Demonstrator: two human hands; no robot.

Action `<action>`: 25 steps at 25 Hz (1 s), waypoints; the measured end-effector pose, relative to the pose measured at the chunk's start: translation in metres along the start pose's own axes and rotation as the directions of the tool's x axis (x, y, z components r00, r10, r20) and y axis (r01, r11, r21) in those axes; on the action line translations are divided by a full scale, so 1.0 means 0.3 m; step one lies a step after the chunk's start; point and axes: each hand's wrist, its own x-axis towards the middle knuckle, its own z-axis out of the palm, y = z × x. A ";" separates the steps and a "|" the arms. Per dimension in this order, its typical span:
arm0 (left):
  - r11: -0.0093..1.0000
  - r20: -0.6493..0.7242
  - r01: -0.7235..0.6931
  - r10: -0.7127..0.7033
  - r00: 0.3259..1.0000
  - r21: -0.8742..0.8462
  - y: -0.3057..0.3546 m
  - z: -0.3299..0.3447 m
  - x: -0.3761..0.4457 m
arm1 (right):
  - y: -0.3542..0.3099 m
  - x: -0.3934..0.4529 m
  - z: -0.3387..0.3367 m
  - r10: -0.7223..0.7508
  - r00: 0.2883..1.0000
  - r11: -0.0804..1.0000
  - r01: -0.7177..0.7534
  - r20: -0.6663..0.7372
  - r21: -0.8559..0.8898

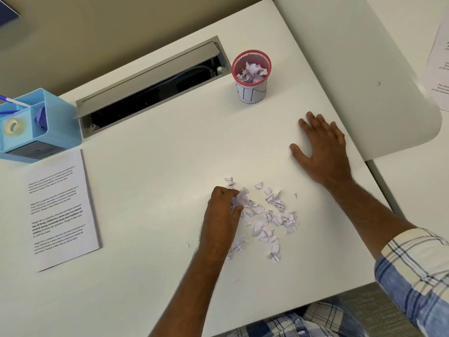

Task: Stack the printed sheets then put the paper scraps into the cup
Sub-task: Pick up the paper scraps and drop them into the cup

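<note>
Pinching clump of paper scraps (263, 216) at pile's left edge: left hand (222, 210), fingers curled. Right hand (323, 147) flat on desk (158, 166), holding nothing. Scraps near-weightless, crumpled, soft; likely scatter, so gather in bunches, squeeze gently. Red mesh cup (251, 75) well apart, partly filled. Printed sheets (62, 207) stacked at left

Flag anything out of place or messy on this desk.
Torn printed paper scraps lie scattered on the white desk, apart from the red mesh cup, which already holds some. The left hand pinches a few. The grey cable hatch is open.
</note>
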 end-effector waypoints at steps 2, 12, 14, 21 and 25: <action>1.000 -0.033 -0.003 0.002 0.999 -0.015 0.000 -0.004 0.005 | -0.002 -0.002 -0.001 0.001 1.000 1.000 -0.001 0.002 0.008; 0.928 -0.038 0.192 -0.215 0.976 -0.319 0.070 -0.132 0.043 | 0.001 0.001 0.002 -0.003 1.000 1.000 0.003 -0.003 0.000; 0.918 -0.054 0.174 -0.206 0.977 -0.356 0.099 -0.174 0.095 | -0.001 0.003 -0.003 -0.006 1.000 1.000 0.006 -0.006 -0.007; 0.948 -0.161 -0.065 0.014 0.987 -0.311 0.313 -0.292 0.418 | -0.002 0.002 -0.004 0.006 1.000 1.000 -0.006 -0.012 -0.009; 0.965 -0.220 -0.227 0.195 0.956 -0.130 0.466 -0.321 0.631 | 0.003 0.000 0.007 0.001 1.000 1.000 -0.002 -0.026 -0.022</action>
